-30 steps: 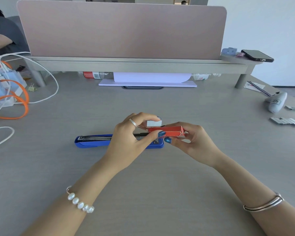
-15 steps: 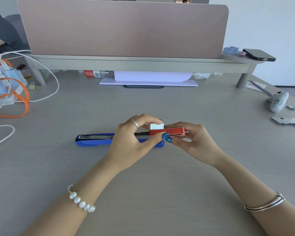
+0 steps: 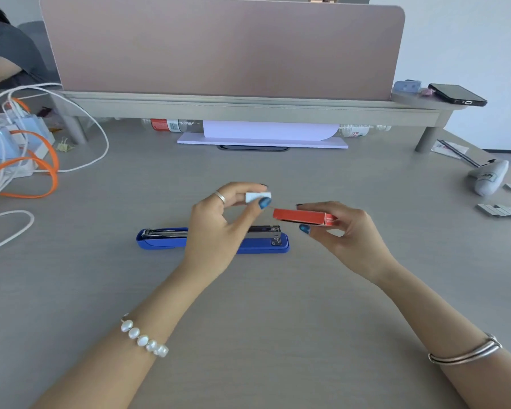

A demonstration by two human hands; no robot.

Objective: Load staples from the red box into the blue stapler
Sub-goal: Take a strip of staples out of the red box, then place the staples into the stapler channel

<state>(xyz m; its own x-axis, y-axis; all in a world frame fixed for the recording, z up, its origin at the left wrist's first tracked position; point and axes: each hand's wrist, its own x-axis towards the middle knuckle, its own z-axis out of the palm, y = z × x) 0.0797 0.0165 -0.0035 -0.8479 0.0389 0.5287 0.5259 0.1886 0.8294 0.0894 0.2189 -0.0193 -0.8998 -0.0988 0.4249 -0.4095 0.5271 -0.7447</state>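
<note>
1. The left hand [image 3: 219,228] has a narrow pinch grip: thumb and forefinger hold a small white piece [image 3: 255,196], probably the inner tray or a strip of staples, though it is too small and blurred to tell which.
2. The right hand [image 3: 347,231] has its grip closed on the red box [image 3: 303,216], fingers along the top and thumb underneath; the box lies roughly level, its open end turned toward the left hand.
3. The white piece and the red box are apart, with a small gap between them; the piece sits a little higher than the box's near end.
4. The blue stapler [image 3: 263,246] lies flat on the worktop [image 3: 248,335], opened out long, with its metal staple channel facing up. Both hands hover above it: the left hand over its middle, the right hand and red box just past its right end.
5. The left hand hides the middle stretch of the stapler, so whether any staples already sit in the channel cannot be made out.
6. Well to the right of the stapler, near the worktop's edge, loose strips of staples [image 3: 502,210] lie in a row, partly cut off by the frame.
7. Behind the stapler stands a low shelf [image 3: 248,106] with a pink divider panel [image 3: 224,48] on it.
</note>
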